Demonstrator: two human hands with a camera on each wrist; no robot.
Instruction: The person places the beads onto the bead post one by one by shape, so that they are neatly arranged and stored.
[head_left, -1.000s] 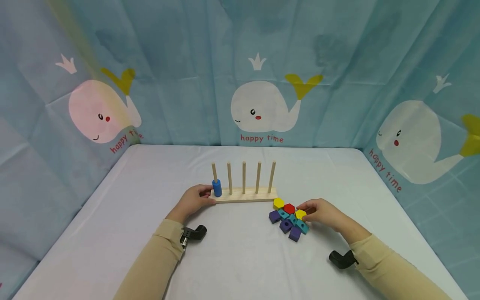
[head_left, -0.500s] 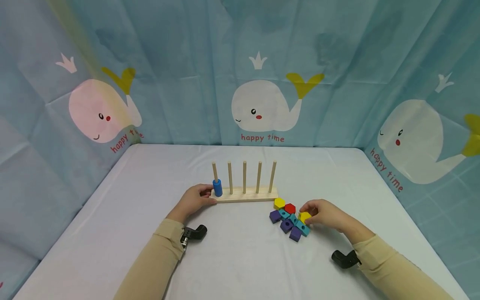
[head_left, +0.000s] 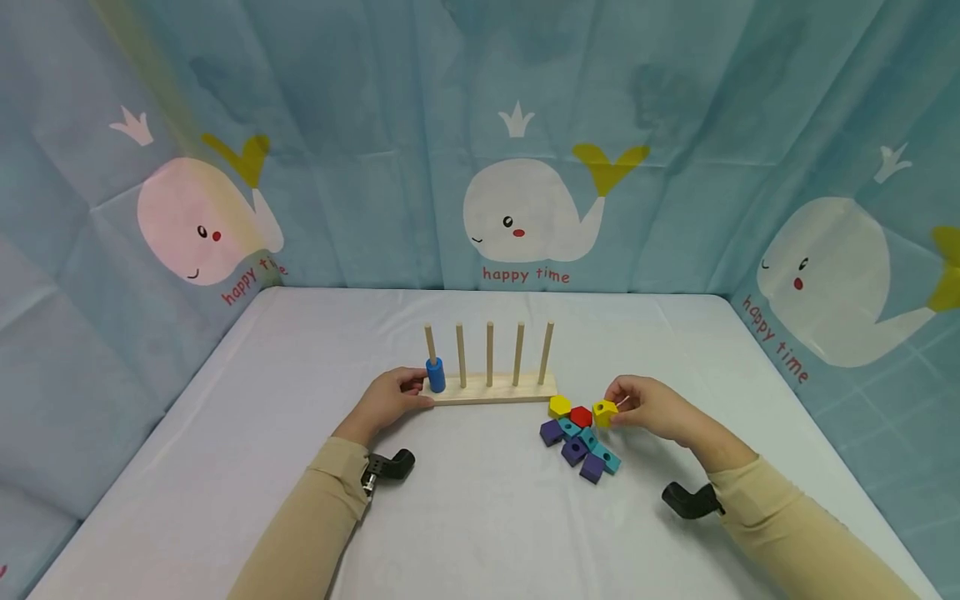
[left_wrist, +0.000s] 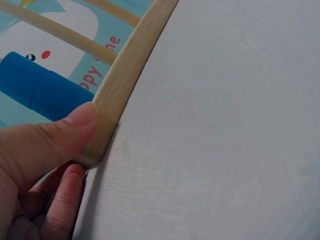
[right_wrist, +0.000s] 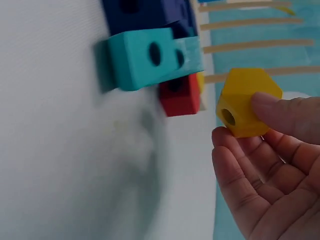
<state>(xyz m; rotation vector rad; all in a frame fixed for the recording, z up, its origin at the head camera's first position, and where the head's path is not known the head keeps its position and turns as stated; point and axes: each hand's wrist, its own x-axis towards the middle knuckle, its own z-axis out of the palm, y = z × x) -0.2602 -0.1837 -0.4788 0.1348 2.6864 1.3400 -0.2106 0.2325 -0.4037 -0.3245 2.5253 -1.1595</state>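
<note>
A wooden peg stand [head_left: 491, 399] with several upright pegs stands mid-table. Stacked blue cylinder beads [head_left: 436, 376] sit on its leftmost peg. My left hand [head_left: 385, 403] grips the stand's left end, its thumb [left_wrist: 82, 116] on the front edge below the blue beads. Between thumb and fingers my right hand [head_left: 654, 409] pinches a yellow hexagonal bead [right_wrist: 248, 102], held up off the table with a hole showing in its side. Just left of that hand lies a cluster with a red bead [head_left: 581, 417], another yellow bead [head_left: 559, 407], teal beads [head_left: 611, 457] and purple beads [head_left: 575, 451].
White cloth covers the table [head_left: 480, 517]. The bead cluster lies close to the stand's right front corner. A blue curtain [head_left: 390, 225] with whale prints surrounds the table at the back and sides.
My right hand has lifted the yellow bead off the cluster and turned it, so its hole now shows. The left hand stays on the stand's left end.
</note>
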